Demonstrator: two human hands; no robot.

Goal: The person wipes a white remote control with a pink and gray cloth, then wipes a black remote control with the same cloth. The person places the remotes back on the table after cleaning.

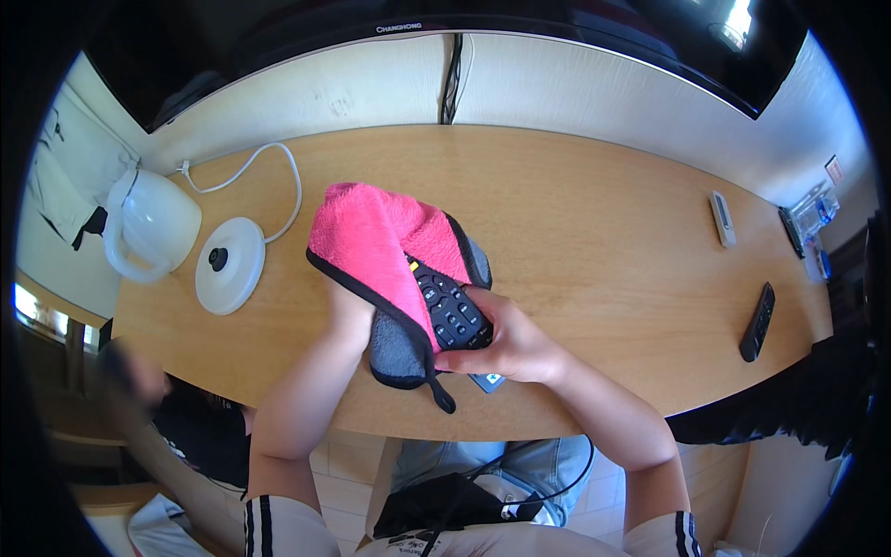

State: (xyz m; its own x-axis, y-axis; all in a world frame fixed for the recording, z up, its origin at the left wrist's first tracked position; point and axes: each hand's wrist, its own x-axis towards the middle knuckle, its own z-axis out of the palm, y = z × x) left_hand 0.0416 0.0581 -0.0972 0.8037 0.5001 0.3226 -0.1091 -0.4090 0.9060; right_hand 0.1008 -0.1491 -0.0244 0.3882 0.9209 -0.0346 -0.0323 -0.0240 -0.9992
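A black remote control with rows of buttons is tilted in front of me over the wooden table. My right hand grips its lower end between thumb and fingers. Draped over its upper end is a pink microfiber cloth with a grey back and black edging. My left hand is under the cloth; its fingers are hidden, and it seems to hold the remote through the fabric. The cloth's black loop hangs down near the table's front edge. Below my right hand a small blue card-like object shows partly.
On the left stand a white electric kettle and its base with a cord. At right lie another black remote and a white remote. A wall-mounted television overhangs the back. Another person's blurred hand is at left.
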